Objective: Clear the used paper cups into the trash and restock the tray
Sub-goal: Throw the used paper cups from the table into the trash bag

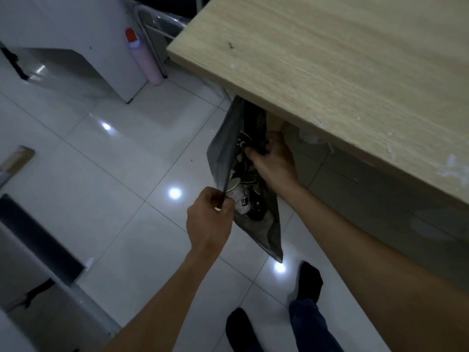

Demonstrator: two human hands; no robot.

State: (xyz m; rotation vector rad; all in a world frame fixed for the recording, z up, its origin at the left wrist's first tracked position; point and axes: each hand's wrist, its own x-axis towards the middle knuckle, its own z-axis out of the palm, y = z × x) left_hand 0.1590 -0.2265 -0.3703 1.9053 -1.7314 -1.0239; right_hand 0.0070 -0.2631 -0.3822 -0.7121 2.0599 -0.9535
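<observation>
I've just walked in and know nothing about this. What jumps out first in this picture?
A dark trash bag hangs open beside the wooden table, with the left hand pinching its near rim and the right hand curled at its far side. Inside lie used paper cups, one of them white with dark print. Below, two feet in black socks stand on glossy white tiles.

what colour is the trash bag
The trash bag is dark grey; the head view shows it best.
</observation>
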